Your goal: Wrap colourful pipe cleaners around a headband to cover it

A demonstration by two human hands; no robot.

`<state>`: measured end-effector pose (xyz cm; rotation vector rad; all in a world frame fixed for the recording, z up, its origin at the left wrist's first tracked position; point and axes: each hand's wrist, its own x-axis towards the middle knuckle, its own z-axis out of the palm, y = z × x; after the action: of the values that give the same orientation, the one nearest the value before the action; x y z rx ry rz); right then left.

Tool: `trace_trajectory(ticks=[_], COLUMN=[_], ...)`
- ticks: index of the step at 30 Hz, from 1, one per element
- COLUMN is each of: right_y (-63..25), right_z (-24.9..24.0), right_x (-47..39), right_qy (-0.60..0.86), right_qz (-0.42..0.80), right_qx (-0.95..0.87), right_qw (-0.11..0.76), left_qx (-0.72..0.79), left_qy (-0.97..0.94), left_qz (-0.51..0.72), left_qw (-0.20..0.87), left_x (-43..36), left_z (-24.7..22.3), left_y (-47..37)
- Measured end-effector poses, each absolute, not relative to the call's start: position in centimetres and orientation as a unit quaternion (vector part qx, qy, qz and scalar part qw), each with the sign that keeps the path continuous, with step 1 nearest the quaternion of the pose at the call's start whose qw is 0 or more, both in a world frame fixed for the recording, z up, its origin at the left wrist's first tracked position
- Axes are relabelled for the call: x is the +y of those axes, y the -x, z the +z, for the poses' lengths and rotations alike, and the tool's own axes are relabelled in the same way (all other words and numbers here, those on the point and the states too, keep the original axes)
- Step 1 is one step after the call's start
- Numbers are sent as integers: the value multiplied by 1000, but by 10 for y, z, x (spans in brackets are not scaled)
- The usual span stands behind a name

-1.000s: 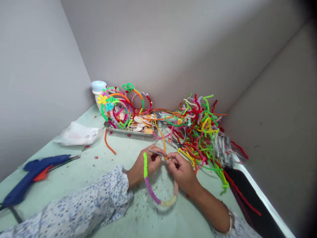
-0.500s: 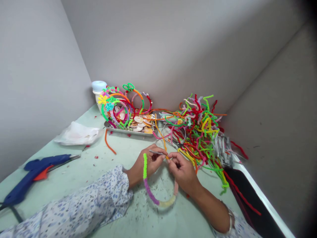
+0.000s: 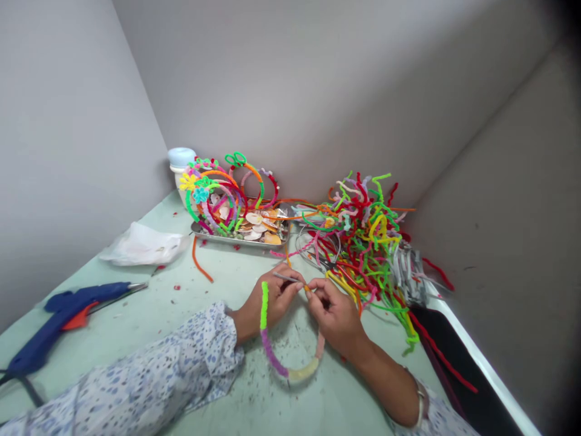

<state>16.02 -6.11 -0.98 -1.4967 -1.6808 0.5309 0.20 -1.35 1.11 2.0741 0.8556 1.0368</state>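
Observation:
A headband (image 3: 275, 362) wrapped in green, purple, cream and pink fuzzy sections curves below both hands, its bare grey end (image 3: 285, 277) pointing up-left. My left hand (image 3: 278, 297) is closed, thumb and fingers pinching near the bare end. Right beside it, my right hand (image 3: 333, 309) pinches the headband's other stretch, where a bit of orange pipe cleaner (image 3: 307, 288) shows between the fingertips. The orange strand's loose part (image 3: 288, 257) rises behind my left hand. The fingertips of both hands nearly touch, and the grip points are partly hidden.
A metal tray (image 3: 236, 242) of shells and finished headbands (image 3: 218, 200) stands at the back, beside a blue-lidded bottle (image 3: 181, 158). Tangled pipe cleaners (image 3: 367, 242) and scissors (image 3: 327, 263) lie at right. At left are a blue glue gun (image 3: 59, 321) and a plastic bag (image 3: 145, 244).
The orange strand's loose part has swung left and lower behind my left hand. The headband has shifted slightly left, and a pink pipe cleaner by the tray has moved. Both hands stay nearly in place.

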Motion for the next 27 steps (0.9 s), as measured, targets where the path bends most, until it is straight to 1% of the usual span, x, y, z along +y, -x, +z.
trace_trajectory(ticks=[8, 20, 27], right_y=[-161, -159, -161], right_z=[-9, -8, -6], right_x=[-60, -60, -61], right_qy=[594, 592, 585], right_qz=[194, 137, 137], right_qx=[-665, -686, -683], right_qw=[408, 401, 416], left_qx=[335, 354, 326], left_qy=[-774, -781, -771], left_qz=[400, 397, 403], left_qw=[359, 328, 369], left_x=[-14, -14, -15], left_z=[9, 8, 7], left_y=[-4, -6, -7])
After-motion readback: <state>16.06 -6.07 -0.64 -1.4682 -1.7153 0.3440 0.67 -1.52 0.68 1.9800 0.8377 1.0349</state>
